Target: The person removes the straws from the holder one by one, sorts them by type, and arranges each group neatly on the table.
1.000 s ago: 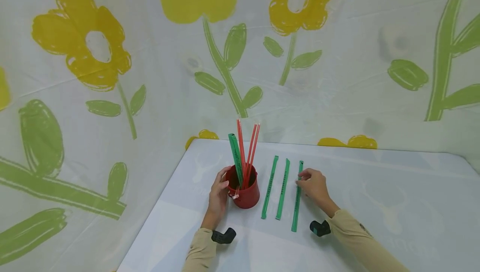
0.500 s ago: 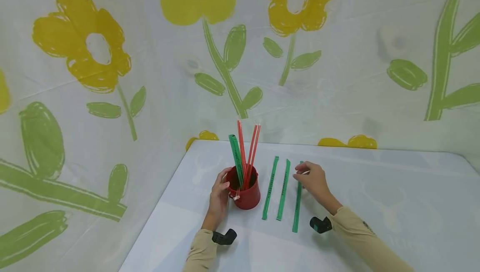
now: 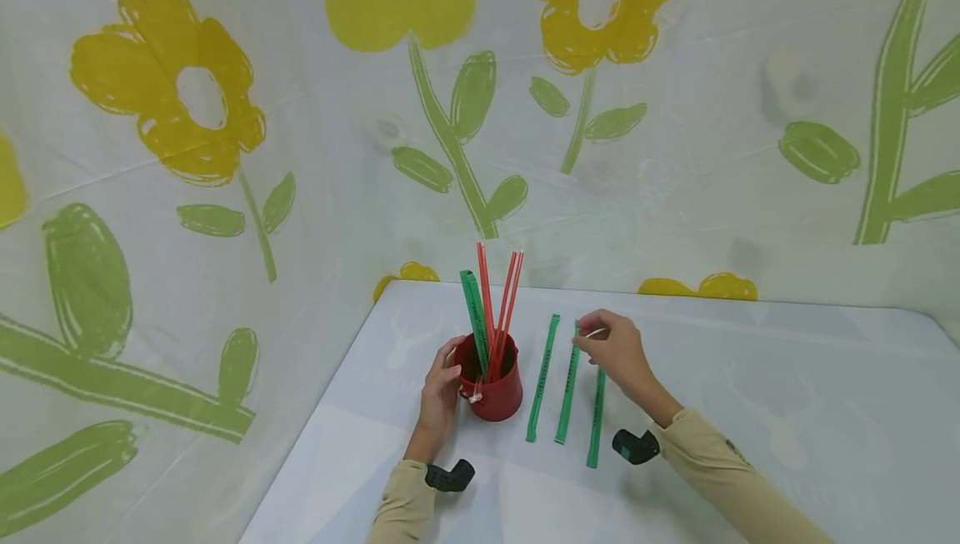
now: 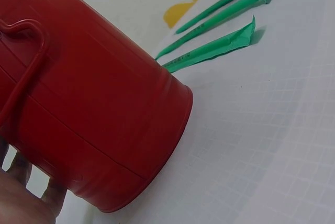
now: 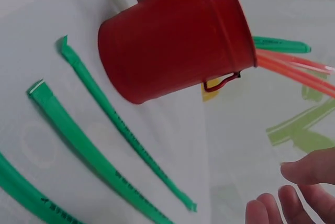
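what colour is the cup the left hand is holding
Red, a plain red cup with a thin wire handle; the left hand grips its side. The right wrist view shows it best.

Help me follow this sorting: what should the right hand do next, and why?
Probably lower the right hand and pinch the middle green straw near its far end. The hand hovers over that end holding nothing, three green straws lie flat beside the red cup, and the left hand steadies the cup, which already holds straws.

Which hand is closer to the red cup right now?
Left. The left hand grips the red cup on its left side. The right hand is apart from it, over the green straws lying on the table to the cup's right.
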Demonstrator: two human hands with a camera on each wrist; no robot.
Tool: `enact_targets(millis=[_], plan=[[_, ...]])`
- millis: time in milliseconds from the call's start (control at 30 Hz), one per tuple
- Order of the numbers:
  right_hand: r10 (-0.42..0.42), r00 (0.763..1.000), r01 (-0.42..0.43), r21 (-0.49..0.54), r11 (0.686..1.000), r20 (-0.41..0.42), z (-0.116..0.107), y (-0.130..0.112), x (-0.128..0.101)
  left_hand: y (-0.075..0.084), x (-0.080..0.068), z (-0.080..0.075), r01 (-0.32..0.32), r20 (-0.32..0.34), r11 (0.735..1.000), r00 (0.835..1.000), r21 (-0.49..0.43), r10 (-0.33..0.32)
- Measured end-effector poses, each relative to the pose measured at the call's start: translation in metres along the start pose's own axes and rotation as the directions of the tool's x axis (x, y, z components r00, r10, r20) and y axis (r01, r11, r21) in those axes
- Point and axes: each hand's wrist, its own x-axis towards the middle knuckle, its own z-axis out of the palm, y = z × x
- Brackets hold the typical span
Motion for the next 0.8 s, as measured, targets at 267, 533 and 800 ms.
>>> enact_targets(millis=[267, 533, 800], plan=[[-0.041, 0.999, 0.040, 0.030, 0.999, 0.024, 0.001, -0.021, -0.003, 0.001, -0.001, 0.001, 0.001, -0.012, 1.000, 1.000, 0.004, -0.001], [-0.085, 0.996, 0.084, 0.058, 0.995, 0.026, 0.004, -0.035, -0.005, 0.000, 0.000, 0.001, 0.005, -0.006, 1.000, 1.000, 0.006, -0.004], [-0.165, 0.986, 0.160, 0.104, 0.982, 0.039, 0.007, -0.051, -0.007, 0.000, -0.001, 0.000, 0.002, -0.016, 1.000, 1.000, 0.003, -0.002]])
